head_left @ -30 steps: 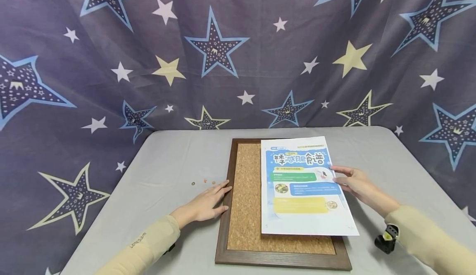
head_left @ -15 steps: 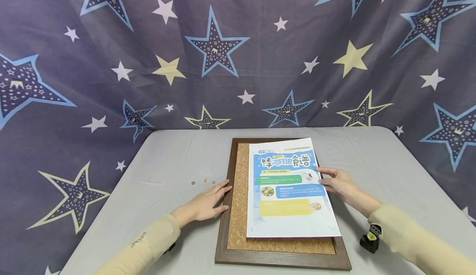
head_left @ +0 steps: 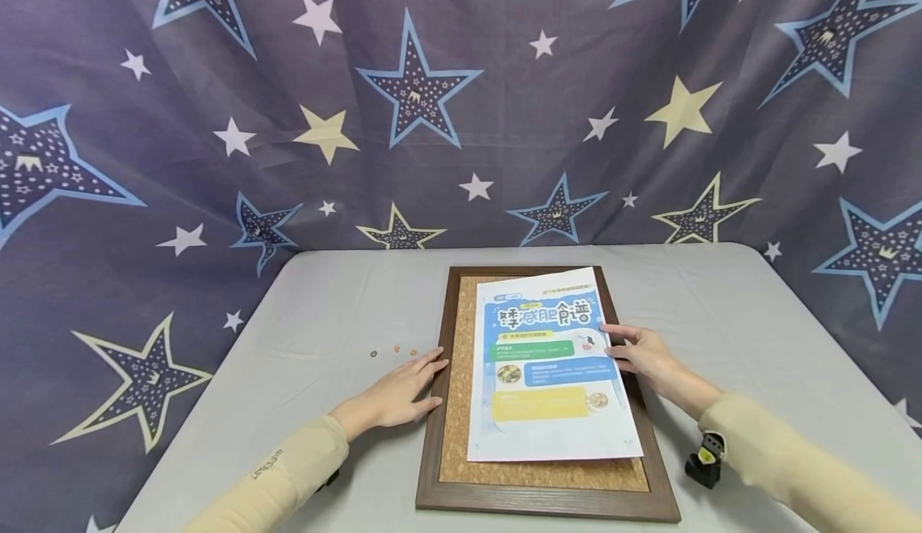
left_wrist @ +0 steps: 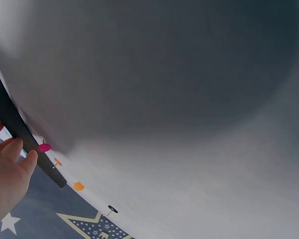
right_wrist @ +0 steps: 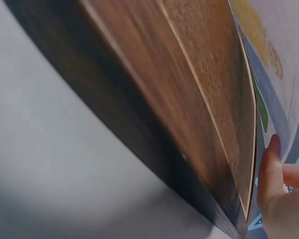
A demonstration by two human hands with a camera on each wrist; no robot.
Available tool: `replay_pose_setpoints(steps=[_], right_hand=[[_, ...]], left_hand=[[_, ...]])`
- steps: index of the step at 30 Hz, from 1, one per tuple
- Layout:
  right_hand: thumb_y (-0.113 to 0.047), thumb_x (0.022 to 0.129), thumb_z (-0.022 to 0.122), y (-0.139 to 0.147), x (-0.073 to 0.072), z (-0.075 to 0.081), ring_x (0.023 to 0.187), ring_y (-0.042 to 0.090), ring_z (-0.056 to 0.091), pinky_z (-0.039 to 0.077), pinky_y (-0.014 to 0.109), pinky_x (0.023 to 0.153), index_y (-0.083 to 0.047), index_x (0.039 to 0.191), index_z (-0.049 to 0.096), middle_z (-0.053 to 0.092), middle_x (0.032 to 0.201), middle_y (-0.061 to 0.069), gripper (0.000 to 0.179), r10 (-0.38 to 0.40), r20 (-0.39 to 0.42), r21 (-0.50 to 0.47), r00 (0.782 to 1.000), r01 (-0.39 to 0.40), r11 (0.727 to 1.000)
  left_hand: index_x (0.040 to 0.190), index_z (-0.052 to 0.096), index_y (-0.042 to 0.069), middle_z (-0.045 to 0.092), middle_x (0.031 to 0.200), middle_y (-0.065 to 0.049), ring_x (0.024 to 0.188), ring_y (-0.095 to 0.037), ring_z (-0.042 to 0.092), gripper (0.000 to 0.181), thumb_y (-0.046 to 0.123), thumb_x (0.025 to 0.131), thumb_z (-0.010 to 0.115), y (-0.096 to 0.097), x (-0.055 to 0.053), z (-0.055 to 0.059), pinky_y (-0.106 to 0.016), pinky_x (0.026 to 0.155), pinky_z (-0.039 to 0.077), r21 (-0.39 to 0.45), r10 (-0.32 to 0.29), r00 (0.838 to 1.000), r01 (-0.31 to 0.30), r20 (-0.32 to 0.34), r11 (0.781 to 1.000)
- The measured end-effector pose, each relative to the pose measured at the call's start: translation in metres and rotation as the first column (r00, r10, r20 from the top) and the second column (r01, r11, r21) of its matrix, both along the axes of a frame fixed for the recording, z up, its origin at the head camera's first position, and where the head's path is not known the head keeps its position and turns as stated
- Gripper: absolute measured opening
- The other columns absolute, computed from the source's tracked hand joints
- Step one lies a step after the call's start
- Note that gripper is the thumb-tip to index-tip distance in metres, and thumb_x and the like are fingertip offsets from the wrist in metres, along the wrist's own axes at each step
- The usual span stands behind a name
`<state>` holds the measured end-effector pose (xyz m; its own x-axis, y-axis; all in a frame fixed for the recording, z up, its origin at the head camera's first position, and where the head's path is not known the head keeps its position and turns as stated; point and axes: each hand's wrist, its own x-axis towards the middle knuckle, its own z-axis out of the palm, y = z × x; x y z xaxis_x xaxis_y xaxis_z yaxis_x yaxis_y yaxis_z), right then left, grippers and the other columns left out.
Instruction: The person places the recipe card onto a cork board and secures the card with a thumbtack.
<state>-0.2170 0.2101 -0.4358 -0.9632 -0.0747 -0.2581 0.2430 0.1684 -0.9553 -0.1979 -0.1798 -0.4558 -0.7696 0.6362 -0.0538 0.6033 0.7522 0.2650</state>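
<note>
A cork board (head_left: 457,437) with a brown wooden frame (head_left: 547,502) lies on the table. Over its cork hangs a printed paper poster (head_left: 555,441), slightly tilted, with blue, green and yellow blocks. My right hand (head_left: 651,361) pinches the poster's right edge; in the right wrist view the poster (right_wrist: 289,89) stands off from the cork (right_wrist: 204,45), fingers (right_wrist: 271,174) at its edge. My left hand (head_left: 394,393) rests against the frame's left side with fingers extended; the left wrist view has its fingertips (left_wrist: 29,162) touching the dark frame edge (left_wrist: 10,117).
Several small thumbtacks lie on the grey tabletop (head_left: 324,309) left of the board, among them a pink one (left_wrist: 44,147), a yellow-orange one (left_wrist: 78,186) and a black one (left_wrist: 112,209). A star-patterned curtain (head_left: 461,117) hangs behind the table.
My right hand has moved left with the poster, bringing it from overhanging the frame's right side to over the cork. The left hand and the board have stayed in place.
</note>
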Motion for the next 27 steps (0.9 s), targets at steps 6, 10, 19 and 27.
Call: replay_pose_setpoints(steps=[6, 10, 19, 27], right_hand=[[0.009, 0.083, 0.047, -0.0052, -0.0001, -0.0006, 0.076, 0.011, 0.060, 0.051, 0.025, 0.068, 0.009, 0.131, 0.033, 0.032, 0.129, 0.032, 0.050, 0.011, 0.004, -0.035, 1.000, -0.011, 0.999], [0.009, 0.083, 0.048, -0.0057, -0.0007, -0.0034, 0.078, 0.012, 0.060, 0.052, 0.026, 0.068, 0.010, 0.130, 0.034, 0.032, 0.130, 0.032, 0.049, 0.027, -0.015, -0.019, 1.000, -0.027, 0.999], [0.008, 0.084, 0.049, -0.0069, 0.0010, -0.0063, 0.083, 0.018, 0.061, 0.052, 0.029, 0.069, 0.011, 0.128, 0.037, 0.037, 0.125, 0.033, 0.046, 0.039, -0.065, 0.055, 0.997, -0.036, 0.998], [0.008, 0.083, 0.050, -0.0105, 0.0033, -0.0068, 0.087, 0.023, 0.061, 0.052, 0.030, 0.071, 0.011, 0.126, 0.040, 0.040, 0.123, 0.034, 0.044, 0.045, -0.070, 0.115, 0.997, -0.036, 0.993]], left_hand=[[0.137, 0.029, 0.005, 0.016, 0.146, -0.010, 0.131, -0.027, 0.021, 0.059, 0.038, 0.090, 0.044, -0.0001, -0.0004, -0.0010, -0.043, 0.104, 0.021, 0.002, 0.006, 1.000, -0.006, 0.006, 1.000], [0.137, 0.029, 0.005, 0.015, 0.146, -0.009, 0.131, -0.027, 0.021, 0.059, 0.038, 0.090, 0.045, -0.0001, -0.0008, -0.0016, -0.044, 0.104, 0.020, 0.005, 0.007, 1.000, -0.007, 0.007, 1.000], [0.137, 0.029, 0.006, 0.015, 0.146, -0.009, 0.131, -0.027, 0.020, 0.059, 0.038, 0.090, 0.045, 0.0000, -0.0011, -0.0013, -0.043, 0.105, 0.020, 0.005, 0.010, 1.000, -0.010, 0.013, 1.000], [0.137, 0.029, 0.005, 0.016, 0.146, -0.010, 0.130, -0.029, 0.022, 0.060, 0.037, 0.090, 0.045, -0.0001, -0.0003, -0.0006, -0.044, 0.104, 0.022, 0.010, 0.002, 1.000, -0.002, 0.005, 1.000]])
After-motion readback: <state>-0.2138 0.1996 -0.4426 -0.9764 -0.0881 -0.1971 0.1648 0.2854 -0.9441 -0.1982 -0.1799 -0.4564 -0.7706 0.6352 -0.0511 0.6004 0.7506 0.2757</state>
